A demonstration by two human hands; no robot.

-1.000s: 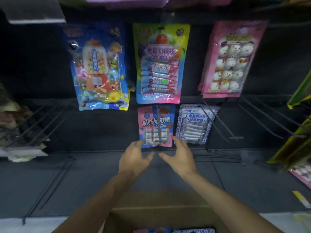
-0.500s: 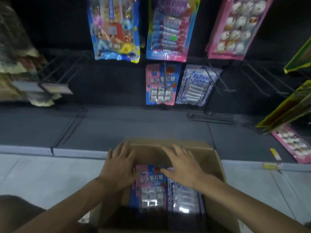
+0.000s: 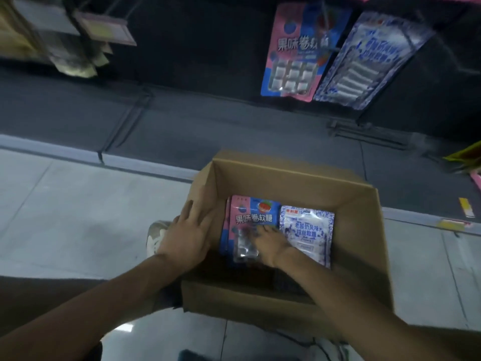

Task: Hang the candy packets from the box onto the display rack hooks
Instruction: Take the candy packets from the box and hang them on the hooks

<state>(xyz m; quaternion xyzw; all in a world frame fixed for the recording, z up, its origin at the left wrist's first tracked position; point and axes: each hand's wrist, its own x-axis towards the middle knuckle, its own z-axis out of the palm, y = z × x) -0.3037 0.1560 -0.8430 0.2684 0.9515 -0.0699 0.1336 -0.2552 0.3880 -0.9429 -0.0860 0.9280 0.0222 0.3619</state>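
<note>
An open cardboard box (image 3: 299, 178) stands on the floor below the dark display rack (image 3: 208, 48). Inside lie a pink-and-blue candy packet (image 3: 253, 217) on the left and a blue-and-white packet (image 3: 309, 230) on the right. My left hand (image 3: 188, 230) rests flat on the box's left wall, fingers straight. My right hand (image 3: 268, 243) is down inside the box, its fingers on the lower part of the pink-and-blue packet; a firm grip does not show. A matching pink-and-blue packet (image 3: 299, 50) and a blue-and-white packet (image 3: 369, 58) hang on the rack.
The rack's grey base ledge (image 3: 130, 121) runs across behind the box, with pale floor tiles (image 3: 65, 217) in front. Blurred goods and a price tag (image 3: 104, 29) hang at the upper left. A shoe (image 3: 154, 238) sits beside the box's left side.
The view has dropped from the rack to the box. My hands came down from the hanging packets; the left moved to the box's wall, the right reached onto the pink-and-blue packet.
</note>
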